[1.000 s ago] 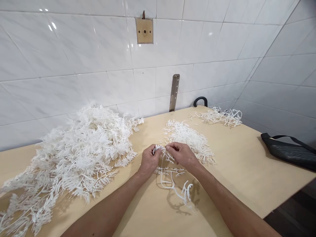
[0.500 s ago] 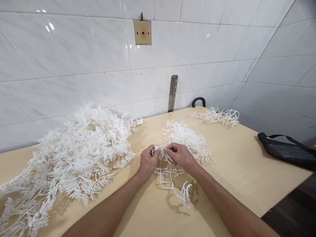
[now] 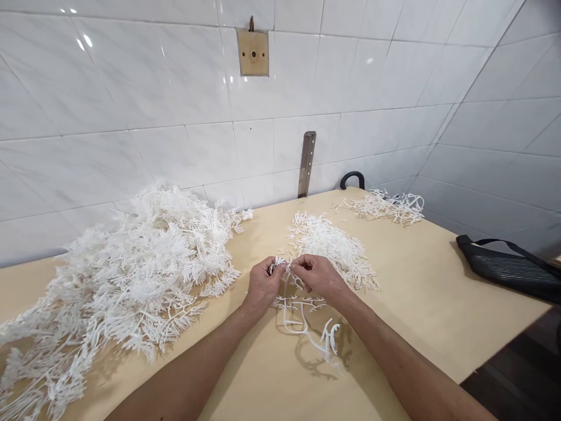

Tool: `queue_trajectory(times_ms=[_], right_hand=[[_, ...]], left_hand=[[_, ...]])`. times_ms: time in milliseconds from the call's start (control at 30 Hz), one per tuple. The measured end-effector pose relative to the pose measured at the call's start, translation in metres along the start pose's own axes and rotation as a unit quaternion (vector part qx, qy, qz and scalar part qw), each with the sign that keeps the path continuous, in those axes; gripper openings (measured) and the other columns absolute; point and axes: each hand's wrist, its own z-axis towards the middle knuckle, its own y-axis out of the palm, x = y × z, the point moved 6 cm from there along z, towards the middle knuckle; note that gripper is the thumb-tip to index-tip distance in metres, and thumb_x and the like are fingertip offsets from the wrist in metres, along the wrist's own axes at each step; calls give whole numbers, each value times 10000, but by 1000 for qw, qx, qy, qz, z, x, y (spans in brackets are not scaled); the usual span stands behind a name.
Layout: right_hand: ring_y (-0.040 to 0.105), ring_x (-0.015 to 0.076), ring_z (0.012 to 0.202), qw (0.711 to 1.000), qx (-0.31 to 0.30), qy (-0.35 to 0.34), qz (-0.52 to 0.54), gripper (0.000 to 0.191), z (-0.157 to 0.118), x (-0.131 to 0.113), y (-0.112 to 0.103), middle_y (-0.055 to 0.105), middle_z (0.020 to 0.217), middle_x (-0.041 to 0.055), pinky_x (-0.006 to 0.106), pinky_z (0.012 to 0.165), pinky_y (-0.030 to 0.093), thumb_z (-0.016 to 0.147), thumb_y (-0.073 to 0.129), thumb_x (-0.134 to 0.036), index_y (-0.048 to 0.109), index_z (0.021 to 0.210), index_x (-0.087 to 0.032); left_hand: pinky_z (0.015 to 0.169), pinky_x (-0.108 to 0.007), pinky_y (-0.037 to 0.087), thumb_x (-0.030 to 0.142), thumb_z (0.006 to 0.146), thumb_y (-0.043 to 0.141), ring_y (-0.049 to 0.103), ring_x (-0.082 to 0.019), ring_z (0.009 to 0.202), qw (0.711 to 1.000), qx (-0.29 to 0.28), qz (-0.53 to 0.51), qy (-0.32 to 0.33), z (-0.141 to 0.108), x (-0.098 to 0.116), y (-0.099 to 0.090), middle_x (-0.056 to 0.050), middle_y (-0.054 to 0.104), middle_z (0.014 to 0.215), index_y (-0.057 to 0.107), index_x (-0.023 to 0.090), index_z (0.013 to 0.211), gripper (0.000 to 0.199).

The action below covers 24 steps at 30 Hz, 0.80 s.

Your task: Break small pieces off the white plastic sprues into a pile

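My left hand (image 3: pixel 264 285) is closed with thumb and fingers round one end of a thin, branched white plastic sprue (image 3: pixel 297 332), and small white tips stick out at its fingertips. Close beside it, my right hand (image 3: pixel 319 278) pinches at the same end; the exact grip point is partly hidden by the fingers. From between both hands the sprue hangs down over the table, its forked lower end curling towards me. Just beyond my right hand lies a pile of small loose white plastic pieces (image 3: pixel 335 245). Some white branched bits (image 3: pixel 309 303) rest beneath the hands.
A large heap of white branched sprues (image 3: pixel 144 275) covers the left of the tan table (image 3: pixel 429 304). At the back right lies a tangle of bare white strands (image 3: pixel 388 206), near a black curved handle (image 3: pixel 352 177). A black bag (image 3: pixel 504 266) sits at the right edge. Tiled wall behind.
The camera view has shifted very slightly. Both hands stay in nearly the same place on the sprue, with only tiny finger movement.
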Motion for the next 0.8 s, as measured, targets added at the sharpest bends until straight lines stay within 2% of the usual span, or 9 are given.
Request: queue_trajectory(times_ms=[233,400,533,800], right_hand=[[492,97,404,1000,7,-5,13,198,0,-3,-1,580,541,-39,202,390,416,757,582,-336,695,799,-178],[516,103,384,999,15,-2,-33,149,-2,-9,-1,598,513,-42,205,398,411,737,562,-288,675,736,-191],[570,120,408,993,50,-24,-100,155,-5,-17,-1,662,579,-26,220,422,441,731,549,-267,691,720,-207],[596,134,441,986,96,-29,-135,184,-10,-32,-2,731,737,11,244,436,460,748,544,-254,720,774,-209]], left_hand=[[523,-222,301,353,775,593,377,-97,518,1000,4,-11,-7,1,-1,0,60,447,520,574,171,664,214],[519,-220,293,369,765,615,367,-93,516,1000,5,-17,-9,0,-1,0,62,436,518,552,173,635,244],[512,-218,284,367,755,621,343,-89,512,1000,-1,-15,-14,-1,-1,1,64,420,520,554,170,635,240],[498,-210,274,364,745,615,336,-90,520,1000,7,-10,3,1,0,0,58,410,526,557,170,642,227]])
